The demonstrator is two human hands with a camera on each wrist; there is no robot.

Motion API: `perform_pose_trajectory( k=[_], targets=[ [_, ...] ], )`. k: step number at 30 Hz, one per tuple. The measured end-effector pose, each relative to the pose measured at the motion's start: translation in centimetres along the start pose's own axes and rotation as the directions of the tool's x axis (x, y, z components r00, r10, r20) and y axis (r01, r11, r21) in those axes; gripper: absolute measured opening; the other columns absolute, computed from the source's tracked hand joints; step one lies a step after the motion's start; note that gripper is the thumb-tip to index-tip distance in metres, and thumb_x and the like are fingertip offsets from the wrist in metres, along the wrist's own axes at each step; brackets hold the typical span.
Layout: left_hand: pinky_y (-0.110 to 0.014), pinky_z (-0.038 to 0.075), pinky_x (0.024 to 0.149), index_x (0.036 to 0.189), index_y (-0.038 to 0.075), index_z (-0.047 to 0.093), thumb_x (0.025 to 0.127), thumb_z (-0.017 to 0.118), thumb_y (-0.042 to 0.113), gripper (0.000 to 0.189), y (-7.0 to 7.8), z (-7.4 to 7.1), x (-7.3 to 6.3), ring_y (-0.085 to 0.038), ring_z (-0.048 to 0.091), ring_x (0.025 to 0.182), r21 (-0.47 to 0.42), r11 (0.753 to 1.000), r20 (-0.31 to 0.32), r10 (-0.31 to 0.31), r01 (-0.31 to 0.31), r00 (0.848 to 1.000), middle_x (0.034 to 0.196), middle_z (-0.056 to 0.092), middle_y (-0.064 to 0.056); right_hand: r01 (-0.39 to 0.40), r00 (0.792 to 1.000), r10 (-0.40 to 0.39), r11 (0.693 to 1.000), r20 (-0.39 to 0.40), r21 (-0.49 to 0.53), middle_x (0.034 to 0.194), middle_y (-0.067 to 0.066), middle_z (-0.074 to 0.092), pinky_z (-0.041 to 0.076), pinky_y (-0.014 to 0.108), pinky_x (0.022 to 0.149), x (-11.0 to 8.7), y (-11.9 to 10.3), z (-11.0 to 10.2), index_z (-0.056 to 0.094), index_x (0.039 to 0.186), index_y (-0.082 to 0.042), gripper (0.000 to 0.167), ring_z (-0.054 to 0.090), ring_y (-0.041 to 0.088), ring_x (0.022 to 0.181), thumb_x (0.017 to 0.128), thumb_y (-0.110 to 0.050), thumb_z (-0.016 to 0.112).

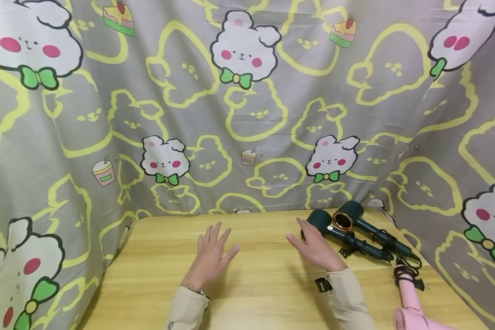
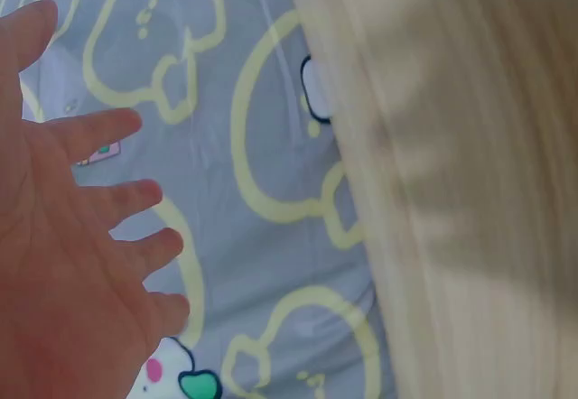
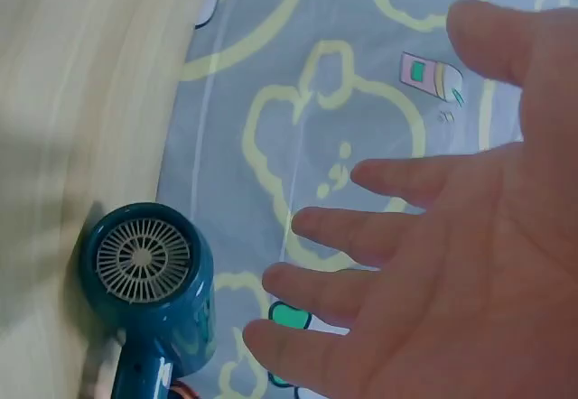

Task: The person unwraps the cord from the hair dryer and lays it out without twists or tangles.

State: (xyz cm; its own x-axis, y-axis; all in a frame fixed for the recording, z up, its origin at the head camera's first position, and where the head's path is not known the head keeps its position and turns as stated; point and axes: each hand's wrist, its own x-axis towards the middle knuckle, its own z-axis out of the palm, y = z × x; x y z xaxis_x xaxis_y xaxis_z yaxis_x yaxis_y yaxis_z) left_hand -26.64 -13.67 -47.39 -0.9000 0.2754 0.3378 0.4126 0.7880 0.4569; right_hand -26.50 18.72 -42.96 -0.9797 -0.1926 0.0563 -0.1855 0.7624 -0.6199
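Note:
Both hands are held over the wooden table with nothing in them. My left hand (image 1: 209,255), fingers spread, is over the middle-left of the table; its palm (image 2: 63,264) fills the left side of the left wrist view. On the other side, my right hand (image 1: 316,246) has its fingers extended and overlaps the edge of a dark green hair dryer (image 1: 319,220) in the head view. That dryer's round slotted grille (image 3: 143,259) shows in the right wrist view, apart from the fingers. A second dark green hair dryer (image 1: 350,214) with a copper-coloured ring lies just right of it.
A pink hair dryer (image 1: 412,302) lies at the table's front right, partly cut off by the frame, its black cord (image 1: 406,275) wound around the handle. Patterned grey curtains (image 1: 239,119) hang behind and at both sides of the wooden table (image 1: 255,284).

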Motion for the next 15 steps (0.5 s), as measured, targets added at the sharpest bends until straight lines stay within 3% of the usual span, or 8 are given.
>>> perform_pose_trajectory(
  k=[4, 9, 11, 15],
  targets=[
    [-0.076, 0.015, 0.119, 0.153, 0.006, 0.048, 0.107, 0.048, 0.050, 0.063, 0.4, 0.9, 0.0, -0.052, 0.019, 0.156, -0.129, 0.991, 0.069, -0.015, 0.024, 0.998, 0.169, 0.025, -0.025, -0.041, 0.999, 0.040, 0.995, 0.022, 0.088, 0.169, 0.031, 0.019, 0.027, 0.069, 0.120, -0.4, 1.4, -1.8, 0.015, 0.165, -0.002, 0.088, 0.022, 0.052, 0.154, 0.106, -0.061, 0.042],
    [-0.071, 0.023, 0.120, 0.156, 0.008, 0.044, 0.109, 0.041, 0.054, 0.066, 1.1, 2.8, 1.2, -0.046, 0.021, 0.157, -0.356, 0.930, 0.165, -0.033, 0.091, 0.986, 0.170, 0.025, -0.019, -0.165, 0.986, 0.166, 0.973, 0.008, 0.161, 0.164, 0.036, 0.024, 0.034, 0.068, 0.115, -0.5, 3.8, -4.9, 0.013, 0.164, 0.003, 0.090, 0.031, 0.055, 0.149, 0.107, -0.064, 0.034],
    [-0.069, 0.026, 0.120, 0.157, 0.011, 0.043, 0.109, 0.039, 0.056, 0.066, 1.7, 3.7, 2.2, -0.045, 0.026, 0.156, -0.424, 0.899, 0.195, -0.027, 0.109, 0.980, 0.169, 0.029, -0.018, -0.226, 0.973, 0.231, 0.947, 0.007, 0.230, 0.163, 0.038, 0.024, 0.037, 0.066, 0.113, -0.8, 5.2, -6.0, 0.011, 0.163, 0.005, 0.090, 0.034, 0.055, 0.147, 0.107, -0.063, 0.032],
    [-0.063, 0.034, 0.119, 0.155, 0.014, 0.045, 0.110, 0.039, 0.053, 0.060, 3.1, 5.6, 4.6, -0.041, 0.041, 0.149, -0.554, 0.822, 0.213, -0.013, 0.132, 0.977, 0.162, 0.042, -0.016, -0.316, 0.941, 0.336, 0.852, 0.027, 0.418, 0.165, 0.037, 0.017, 0.036, 0.063, 0.117, -1.6, 7.7, -7.5, 0.005, 0.164, 0.004, 0.090, 0.031, 0.054, 0.149, 0.108, -0.061, 0.032]
  ],
)
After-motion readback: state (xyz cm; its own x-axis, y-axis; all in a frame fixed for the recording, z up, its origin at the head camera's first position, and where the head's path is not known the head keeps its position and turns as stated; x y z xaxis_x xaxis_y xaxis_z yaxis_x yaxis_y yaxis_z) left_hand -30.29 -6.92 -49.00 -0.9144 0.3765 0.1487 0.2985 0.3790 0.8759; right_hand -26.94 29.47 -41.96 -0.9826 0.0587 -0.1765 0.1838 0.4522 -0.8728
